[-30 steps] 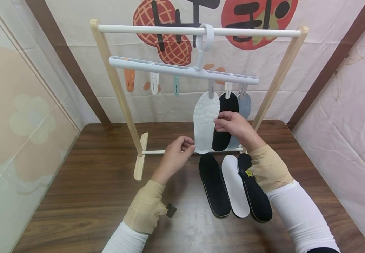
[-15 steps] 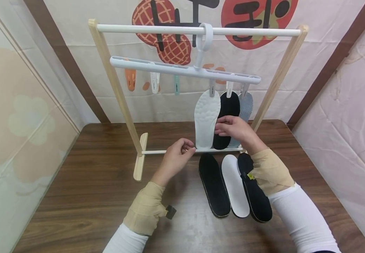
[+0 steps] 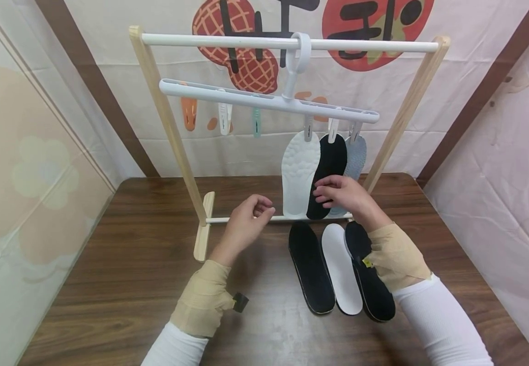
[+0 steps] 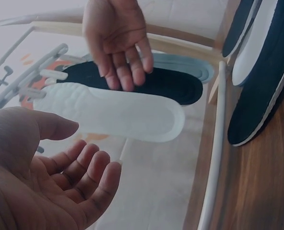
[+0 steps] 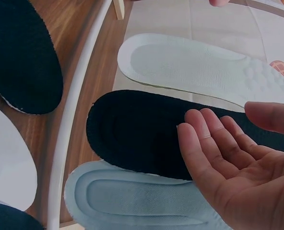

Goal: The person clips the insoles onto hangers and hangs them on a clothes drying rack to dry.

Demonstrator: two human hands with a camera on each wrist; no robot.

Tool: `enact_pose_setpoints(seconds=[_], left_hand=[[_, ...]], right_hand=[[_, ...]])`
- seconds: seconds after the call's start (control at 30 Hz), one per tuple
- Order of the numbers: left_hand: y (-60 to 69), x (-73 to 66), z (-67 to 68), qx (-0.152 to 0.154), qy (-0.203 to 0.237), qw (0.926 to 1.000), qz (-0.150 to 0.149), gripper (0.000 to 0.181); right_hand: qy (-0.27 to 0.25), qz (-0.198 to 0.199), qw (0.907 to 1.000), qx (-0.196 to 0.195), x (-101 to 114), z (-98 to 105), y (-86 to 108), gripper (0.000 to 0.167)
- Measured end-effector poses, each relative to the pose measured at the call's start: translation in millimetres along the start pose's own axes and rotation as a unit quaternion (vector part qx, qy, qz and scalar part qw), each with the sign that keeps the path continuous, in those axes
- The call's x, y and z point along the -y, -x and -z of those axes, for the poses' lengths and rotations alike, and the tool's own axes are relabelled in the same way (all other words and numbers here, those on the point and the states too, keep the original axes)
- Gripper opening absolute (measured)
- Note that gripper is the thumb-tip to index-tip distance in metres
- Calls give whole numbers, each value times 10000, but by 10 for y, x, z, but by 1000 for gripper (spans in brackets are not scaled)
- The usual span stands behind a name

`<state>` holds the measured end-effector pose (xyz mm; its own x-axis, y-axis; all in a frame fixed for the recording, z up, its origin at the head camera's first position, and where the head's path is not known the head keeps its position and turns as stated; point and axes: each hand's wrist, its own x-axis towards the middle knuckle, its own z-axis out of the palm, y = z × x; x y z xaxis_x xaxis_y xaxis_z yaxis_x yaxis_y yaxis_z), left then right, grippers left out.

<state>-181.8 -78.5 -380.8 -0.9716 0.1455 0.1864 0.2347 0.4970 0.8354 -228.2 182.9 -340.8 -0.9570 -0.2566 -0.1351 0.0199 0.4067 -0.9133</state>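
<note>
Three insoles hang from clips on the right half of a pale clip hanger [image 3: 246, 100]: a white insole [image 3: 298, 178], a black insole [image 3: 333, 157] and a grey-blue insole [image 3: 356, 152]. My left hand [image 3: 247, 221] is apart from the white insole, on its left, fingers loosely bent around nothing. In front of the black insole is my right hand [image 3: 344, 195], its fingers relaxed and holding nothing. The right wrist view shows that palm [image 5: 242, 177] over the black insole; whether it touches cannot be seen. In the left wrist view the left fingers [image 4: 99, 177] hold nothing.
A wooden rack [image 3: 168, 122] with a white top rod [image 3: 228, 41] bears the hanger. An orange clip [image 3: 188, 114], a white clip [image 3: 225, 118] and a green clip [image 3: 257, 123] hang at left. Two black insoles [image 3: 310, 269] and a white one [image 3: 341, 269] lie on the table.
My right hand has let go of the white insole's edge and moved down and slightly right. My left hand has drawn away leftward from its lower end.
</note>
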Motion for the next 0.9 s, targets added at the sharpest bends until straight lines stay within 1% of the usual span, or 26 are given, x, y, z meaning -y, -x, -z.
enact_pose_setpoints(seconds=[0.3,0.47,0.57,0.73,0.9], left_hand=[[-14,-15,151,-13,-5,10000,-19,22],[-23,-32,257,-18,-116,9999,-72,24],[-28,-54,323,-60,-97,9999,-87,25],[-35,-76,428,-139,-17,9998,-159,25],[-35,-81,524,-158,-59,9996,-208,26]], right_hand=[[185,-76,9998,95,-98,-2,80,38],[107,-155,9997,141,-157,-26,105,38],[46,-206,9997,132,-181,-31,119,38],[143,-232,9996,121,-211,-22,149,38],[196,-274,9993,159,-242,-17,177,38]])
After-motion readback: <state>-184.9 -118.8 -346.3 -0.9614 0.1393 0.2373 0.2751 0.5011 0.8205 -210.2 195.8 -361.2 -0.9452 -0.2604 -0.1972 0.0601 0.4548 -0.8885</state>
